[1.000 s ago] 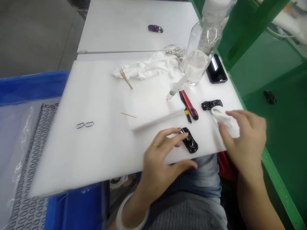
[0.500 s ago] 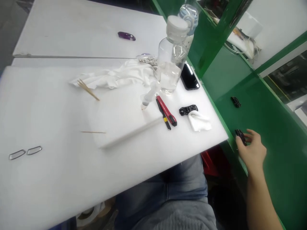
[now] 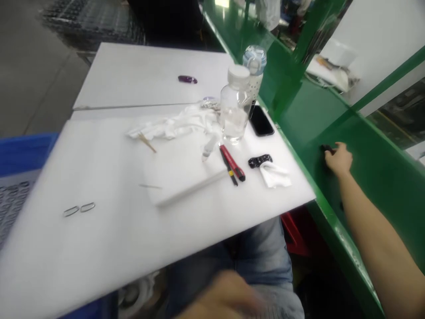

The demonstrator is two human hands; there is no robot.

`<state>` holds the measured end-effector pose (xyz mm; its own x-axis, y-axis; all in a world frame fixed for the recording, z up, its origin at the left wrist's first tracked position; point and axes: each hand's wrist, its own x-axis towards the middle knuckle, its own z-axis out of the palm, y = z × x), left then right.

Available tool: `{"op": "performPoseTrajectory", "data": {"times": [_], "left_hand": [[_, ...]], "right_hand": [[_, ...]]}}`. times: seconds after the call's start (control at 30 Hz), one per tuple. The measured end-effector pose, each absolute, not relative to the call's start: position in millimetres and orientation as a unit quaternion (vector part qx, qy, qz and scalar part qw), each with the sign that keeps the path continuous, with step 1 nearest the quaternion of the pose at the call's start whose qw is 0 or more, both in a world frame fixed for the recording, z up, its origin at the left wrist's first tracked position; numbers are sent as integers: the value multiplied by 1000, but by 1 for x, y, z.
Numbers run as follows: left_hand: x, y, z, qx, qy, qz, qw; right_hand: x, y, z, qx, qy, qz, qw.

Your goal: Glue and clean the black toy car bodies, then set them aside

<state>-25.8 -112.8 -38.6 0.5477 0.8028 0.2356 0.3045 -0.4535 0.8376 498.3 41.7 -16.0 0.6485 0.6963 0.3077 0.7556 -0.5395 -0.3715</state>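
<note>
On the green ledge to the right, my right hand (image 3: 340, 160) has its fingers closed around a small black toy car (image 3: 327, 148), which is partly hidden by the fingers. A bit of another dark object (image 3: 341, 206) shows beside my forearm. Low in front of my lap, my left hand (image 3: 229, 290) is smeared by motion, so its fingers cannot be made out. Another black toy car (image 3: 260, 161) sits on the white table, touching a folded white cloth (image 3: 275, 174).
A red utility knife (image 3: 232, 163) and a thin black tool (image 3: 228, 166) lie by a white slab (image 3: 186, 166). Behind stand a clear bottle (image 3: 235, 106) and a patterned bottle (image 3: 255, 66), near a phone (image 3: 261, 121). Toothpicks (image 3: 147, 142), crumpled cloth (image 3: 179, 124) and wire clips (image 3: 87, 207) lie leftward.
My right hand has moved farther along the green ledge, from the nearer black object to the farther toy car. My left hand has come into view at the bottom. The view has shifted.
</note>
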Motion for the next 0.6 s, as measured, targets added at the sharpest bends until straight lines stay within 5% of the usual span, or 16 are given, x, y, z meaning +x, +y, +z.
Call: {"op": "performPoseTrajectory", "data": {"times": [0.17, 0.27, 0.4, 0.5, 0.6], "left_hand": [[8, -137, -93, 787, 412, 147, 435], [-10, -129, -77, 777, 432, 88, 449], [-36, -110, -9, 729, 114, 186, 649], [-36, -101, 11, 746, 325, 379, 441], [-28, -96, -5, 737, 510, 408, 173]], "right_hand": [[453, 9, 3, -759, -547, -60, 348], [389, -18, 26, -682, -631, -5, 370], [279, -38, 34, -519, -784, 62, 334], [212, -38, 19, -323, -907, 131, 234], [181, -31, 8, -265, -929, 173, 193]]}}
